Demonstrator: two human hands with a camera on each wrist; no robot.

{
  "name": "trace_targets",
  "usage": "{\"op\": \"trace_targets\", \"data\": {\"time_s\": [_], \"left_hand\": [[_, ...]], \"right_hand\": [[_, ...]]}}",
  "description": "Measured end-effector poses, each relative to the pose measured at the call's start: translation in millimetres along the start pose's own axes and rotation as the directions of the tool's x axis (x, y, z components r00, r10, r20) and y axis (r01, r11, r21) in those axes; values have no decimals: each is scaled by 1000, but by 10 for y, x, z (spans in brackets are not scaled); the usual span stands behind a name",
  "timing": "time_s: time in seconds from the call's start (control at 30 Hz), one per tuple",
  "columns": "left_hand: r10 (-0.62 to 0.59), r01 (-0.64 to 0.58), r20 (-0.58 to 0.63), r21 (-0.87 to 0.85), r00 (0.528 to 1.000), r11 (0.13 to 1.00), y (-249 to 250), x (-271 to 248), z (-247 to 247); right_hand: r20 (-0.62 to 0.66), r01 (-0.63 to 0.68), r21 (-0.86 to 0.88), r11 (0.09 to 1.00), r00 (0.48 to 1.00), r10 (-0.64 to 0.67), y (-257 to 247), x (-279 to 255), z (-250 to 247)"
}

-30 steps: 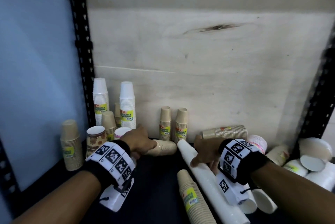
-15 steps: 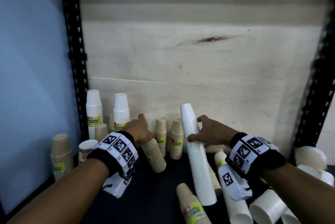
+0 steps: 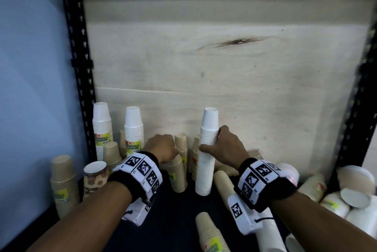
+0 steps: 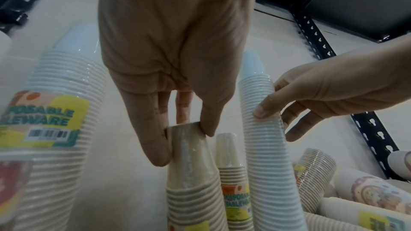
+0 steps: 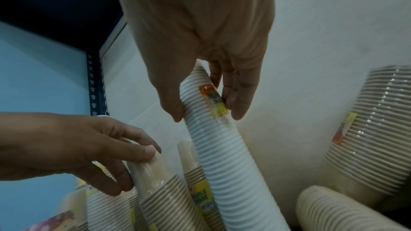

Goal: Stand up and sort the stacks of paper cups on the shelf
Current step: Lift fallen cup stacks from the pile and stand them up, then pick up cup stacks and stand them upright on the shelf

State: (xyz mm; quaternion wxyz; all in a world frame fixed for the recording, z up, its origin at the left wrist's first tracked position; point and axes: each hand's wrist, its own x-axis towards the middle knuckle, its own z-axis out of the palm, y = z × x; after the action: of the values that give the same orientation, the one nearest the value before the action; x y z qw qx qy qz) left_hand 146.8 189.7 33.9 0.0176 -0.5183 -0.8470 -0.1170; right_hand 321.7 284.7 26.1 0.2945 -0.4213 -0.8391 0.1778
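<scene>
Nearest, a brown cup stack (image 3: 212, 237) lies on the dark shelf (image 3: 179, 221), closed end pointing away toward the back, with more brown and white stacks toppled to the right (image 3: 312, 186). Mid-shelf, left hand (image 3: 163, 147) pinches the top of a brown stack (image 4: 191, 173) between thumb and fingers; long axis near vertical, closed end up, base on the shelf. Right hand (image 3: 222, 146) is wrapped round the upper part of a tall white stack (image 3: 206, 160), thumb in front, fingers behind; axis upright, closed end up, base on the shelf just right of the brown one. Behind them, two short brown stacks (image 3: 181, 145) stand upright. Far left, two white labelled stacks (image 3: 133, 129) stand against the wooden back panel (image 3: 244, 88).
</scene>
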Motion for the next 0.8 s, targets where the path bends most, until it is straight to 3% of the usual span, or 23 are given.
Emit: {"op": "trace_targets", "data": {"time_s": [0.37,0.5,0.63,0.8], "left_hand": [[5,-9,-32,-109,999,994,-21,53,182],[-31,17,-65,-197,997,980,-47,91,311],[-31,14,-62,-258,998,966,-90,85,426],[-62,52,-24,-298,998,953,-163,116,605]], "right_hand": [[-53,-51,109,993,997,57,55,22,216],[-49,-69,15,997,996,70,105,39,306],[56,-109,49,993,993,106,182,31,341],[286,-202,54,978,941,179,300,-9,368]]}}
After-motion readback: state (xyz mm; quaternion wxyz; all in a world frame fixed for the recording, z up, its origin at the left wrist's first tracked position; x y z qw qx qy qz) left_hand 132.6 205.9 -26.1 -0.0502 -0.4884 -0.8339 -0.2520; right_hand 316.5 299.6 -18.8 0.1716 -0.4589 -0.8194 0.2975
